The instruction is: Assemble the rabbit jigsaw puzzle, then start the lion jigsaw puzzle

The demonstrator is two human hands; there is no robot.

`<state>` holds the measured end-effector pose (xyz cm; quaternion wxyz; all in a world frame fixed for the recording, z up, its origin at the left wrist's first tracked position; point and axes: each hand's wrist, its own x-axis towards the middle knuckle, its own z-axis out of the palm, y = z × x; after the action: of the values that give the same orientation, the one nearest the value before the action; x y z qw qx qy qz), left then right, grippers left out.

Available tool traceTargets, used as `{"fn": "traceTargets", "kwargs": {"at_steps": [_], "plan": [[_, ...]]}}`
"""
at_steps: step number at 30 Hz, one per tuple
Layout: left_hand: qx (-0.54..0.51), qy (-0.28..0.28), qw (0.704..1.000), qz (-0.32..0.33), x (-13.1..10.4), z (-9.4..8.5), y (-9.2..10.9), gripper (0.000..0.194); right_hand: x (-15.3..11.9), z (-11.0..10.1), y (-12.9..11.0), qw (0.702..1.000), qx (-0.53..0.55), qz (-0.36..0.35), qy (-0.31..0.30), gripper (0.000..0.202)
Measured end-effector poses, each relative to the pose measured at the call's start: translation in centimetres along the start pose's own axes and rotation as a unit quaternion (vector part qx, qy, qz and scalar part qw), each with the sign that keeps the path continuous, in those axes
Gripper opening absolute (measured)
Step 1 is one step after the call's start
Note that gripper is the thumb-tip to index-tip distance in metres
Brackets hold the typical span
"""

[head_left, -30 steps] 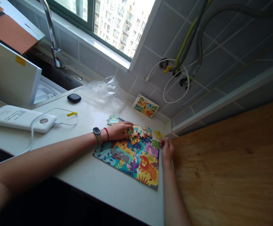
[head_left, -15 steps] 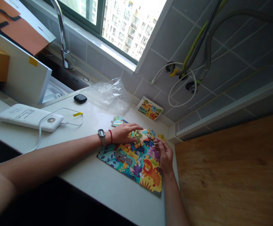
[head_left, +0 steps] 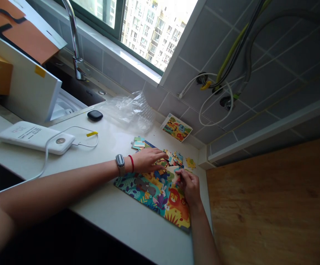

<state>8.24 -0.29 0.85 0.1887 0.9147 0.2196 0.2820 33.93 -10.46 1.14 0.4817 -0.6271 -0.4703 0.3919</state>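
Observation:
A colourful animal jigsaw puzzle [head_left: 148, 189] lies on the white counter, with lions at its near right corner. My left hand [head_left: 148, 160] rests over its upper left part, fingers spread, holding nothing. Between the thumb and fingers of my right hand [head_left: 189, 184] is a pale puzzle piece [head_left: 173, 169], held above the right part of the puzzle. Loose pieces [head_left: 176, 157] lie along the far edge, a yellow piece [head_left: 190, 163] sits to their right, and more pieces [head_left: 138, 143] lie beyond my left wrist.
A picture card [head_left: 176, 127] leans at the wall. Crumpled clear plastic [head_left: 133, 110], a black case [head_left: 95, 115] and a white power bank [head_left: 35, 137] with a cable lie on the counter. Behind are a sink [head_left: 85, 93] and faucet [head_left: 79, 68]; a wooden panel [head_left: 270, 198] stands right.
My right hand has moved slightly left and closed on a pale piece, which is now lifted over the puzzle. My left hand has stayed nearly in place, spread.

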Motion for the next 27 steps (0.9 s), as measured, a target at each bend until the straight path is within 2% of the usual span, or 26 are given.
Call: {"fn": "traceTargets", "kwargs": {"at_steps": [3, 6, 9, 12, 15, 20, 24, 27], "plan": [[0.115, -0.025, 0.987, -0.109, 0.0, -1.3, -1.8, 0.036, 0.2, 0.1, 0.2, 1.000, 0.023, 0.006, 0.005, 0.044], [0.155, -0.066, 0.969, -0.179, 0.0, -2.4, -3.6, 0.036, 0.6, 0.2, 0.2, 0.998, -0.001, -0.065, 0.024, 0.048], [0.145, -0.098, 0.964, -0.201, 0.0, -3.1, -4.6, 0.039, 1.1, 0.2, 0.2, 0.984, -0.062, -0.159, 0.061, 0.041], [0.138, -0.107, 0.961, -0.212, 0.1, -3.6, -5.0, 0.044, 1.4, 0.0, 0.3, 0.973, -0.098, -0.190, 0.089, 0.034], [0.130, -0.097, 0.961, -0.225, 0.1, -4.1, -5.5, 0.043, 1.4, -0.1, 0.3, 0.968, -0.122, -0.191, 0.104, 0.034], [0.126, -0.060, 0.958, -0.250, -0.2, -5.3, -6.9, 0.044, 1.1, 0.1, 0.2, 0.969, -0.135, -0.182, 0.096, 0.035], [0.145, -0.102, 0.941, -0.287, -0.5, -6.6, -7.6, 0.047, 1.0, 0.5, 0.3, 0.972, -0.125, -0.169, 0.101, 0.036], [0.118, -0.143, 0.943, -0.276, -0.9, -7.5, -7.8, 0.051, 1.0, 0.6, 0.4, 0.975, -0.118, -0.161, 0.097, 0.035]]}}
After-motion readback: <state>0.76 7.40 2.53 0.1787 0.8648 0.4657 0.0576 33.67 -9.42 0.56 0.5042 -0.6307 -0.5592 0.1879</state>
